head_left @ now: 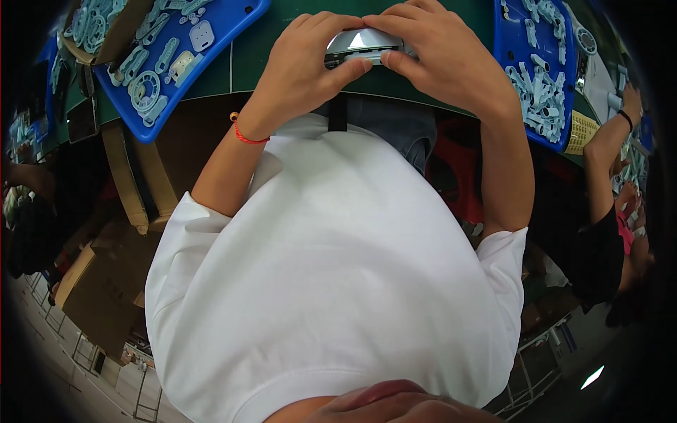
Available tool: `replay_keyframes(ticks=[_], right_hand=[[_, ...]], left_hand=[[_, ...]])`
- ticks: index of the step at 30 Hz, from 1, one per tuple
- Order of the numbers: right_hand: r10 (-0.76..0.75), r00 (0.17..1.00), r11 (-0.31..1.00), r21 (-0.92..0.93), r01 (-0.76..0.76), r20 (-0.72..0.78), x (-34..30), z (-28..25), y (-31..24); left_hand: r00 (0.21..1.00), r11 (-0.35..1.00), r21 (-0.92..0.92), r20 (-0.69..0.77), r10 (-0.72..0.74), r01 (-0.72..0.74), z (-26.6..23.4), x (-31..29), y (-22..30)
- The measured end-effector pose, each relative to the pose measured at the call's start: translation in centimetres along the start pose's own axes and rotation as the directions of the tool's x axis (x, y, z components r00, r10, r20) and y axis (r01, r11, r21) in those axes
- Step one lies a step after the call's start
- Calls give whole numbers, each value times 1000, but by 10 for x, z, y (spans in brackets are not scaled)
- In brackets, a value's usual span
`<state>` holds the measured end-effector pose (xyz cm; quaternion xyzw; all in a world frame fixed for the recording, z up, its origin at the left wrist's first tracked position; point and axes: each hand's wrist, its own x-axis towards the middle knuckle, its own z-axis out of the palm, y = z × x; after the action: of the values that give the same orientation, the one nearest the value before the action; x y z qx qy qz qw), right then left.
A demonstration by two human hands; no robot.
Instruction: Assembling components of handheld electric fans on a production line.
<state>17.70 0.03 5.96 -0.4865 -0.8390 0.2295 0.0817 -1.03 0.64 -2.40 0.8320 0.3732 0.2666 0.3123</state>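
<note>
Since both my hands close on one thing, start there: a silver-domed casing (362,39) with a dark gap and a pale strip along its near side, over the green table (243,63), close to the table's near edge. Can't tell whether it rests on the table or is lifted.

My left hand (310,51) is curved round its left end, thumb on the near side, fingers over the far side. My right hand (431,48) mirrors that on the right end. Thumb tips near each other, forefingers meeting or almost meeting across the top; both hands clamped on the casing. Most other fingertips hidden. Red bracelet (252,139) on left wrist.

Surface: blue tray on the left (235,21) set at a slant, with pale blue rings, strips and a squarish plate (202,36), plus a cream plate (183,63); cardboard box (116,44) of similar parts at its upper end. Dark flat device (83,120) left of that tray. Blue tray on the right (505,39) has many small pale blue pieces (541,99), yellow basket (580,132) just beside it.

Room: co-worker's arm (601,151) far right, black sleeve; cartons (99,296) lower left; red stool (462,180) under the table edge.

Edges: near table edge curves below my hands. Green strip shows between left hand and left tray; narrower strip between right hand and right tray.
</note>
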Motion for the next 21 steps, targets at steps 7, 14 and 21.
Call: replay_keyframes(ticks=[7, 14, 21], right_hand=[[-32, 999, 999, -18, 32, 2, 0, 6, 4], [-59, 991, 965, -262, 26, -118, -16, 41, 19], [-49, 978, 957, -290, -12, -202, -23, 44, 10]], left_hand=[[998, 1000, -16, -69, 8, -9, 5, 1, 4], [991, 994, -98, -115, -65, 53, 6, -3, 10], [989, 976, 181, -65, 136, -123, 2, -1, 10]])
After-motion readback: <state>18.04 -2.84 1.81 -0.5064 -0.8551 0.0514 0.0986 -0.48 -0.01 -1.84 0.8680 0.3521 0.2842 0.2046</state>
